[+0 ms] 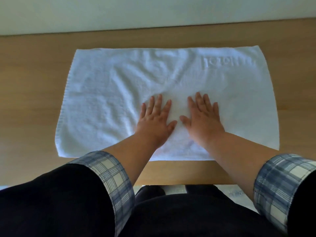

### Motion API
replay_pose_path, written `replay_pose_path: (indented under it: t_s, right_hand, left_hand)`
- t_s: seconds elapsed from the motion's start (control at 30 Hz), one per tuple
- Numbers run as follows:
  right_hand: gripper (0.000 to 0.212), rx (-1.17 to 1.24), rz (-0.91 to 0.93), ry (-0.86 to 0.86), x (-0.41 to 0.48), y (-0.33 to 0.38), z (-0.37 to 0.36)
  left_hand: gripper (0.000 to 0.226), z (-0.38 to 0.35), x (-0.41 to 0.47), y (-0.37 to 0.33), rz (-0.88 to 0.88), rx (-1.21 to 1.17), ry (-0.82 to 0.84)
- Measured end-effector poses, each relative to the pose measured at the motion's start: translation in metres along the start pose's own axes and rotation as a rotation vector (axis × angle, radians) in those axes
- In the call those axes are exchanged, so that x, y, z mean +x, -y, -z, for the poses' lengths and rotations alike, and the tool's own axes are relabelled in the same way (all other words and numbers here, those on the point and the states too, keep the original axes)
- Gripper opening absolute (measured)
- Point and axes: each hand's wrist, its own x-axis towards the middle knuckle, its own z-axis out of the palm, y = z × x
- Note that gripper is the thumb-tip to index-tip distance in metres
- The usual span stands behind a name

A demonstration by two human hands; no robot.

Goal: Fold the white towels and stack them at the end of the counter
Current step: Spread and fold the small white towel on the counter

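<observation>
A white towel [106, 93] lies spread out flat on the wooden counter [30, 86], its long side running left to right. Raised lettering shows near its far right corner, and soft wrinkles cross its middle and left half. My left hand [154, 119] rests palm down on the towel near its front middle, fingers spread. My right hand [202, 117] lies flat beside it, a little to the right, fingers also apart. Neither hand grips the cloth. No other towel is in view.
A pale wall [153, 12] runs along the counter's far edge. The counter's near edge [179, 183] is just in front of my body, with floor showing below it. Bare wood extends left and right of the towel.
</observation>
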Motion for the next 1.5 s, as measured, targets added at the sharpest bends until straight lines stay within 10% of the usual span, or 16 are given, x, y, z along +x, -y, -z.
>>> replay_pose_path:
  t_s: [0.9, 1.5]
  right_hand:
    - [0.086, -0.186, 0.24, 0.161, -0.047, 0.147, -0.037]
    - [0.081, 0.134, -0.294, 0.318, -0.12, -0.005, 0.03]
  left_hand:
    - [0.073, -0.009, -0.151, 0.225, 0.331, 0.011, 0.056]
    - [0.05, 0.065, -0.044, 0.008, -0.451, 0.015, 0.145]
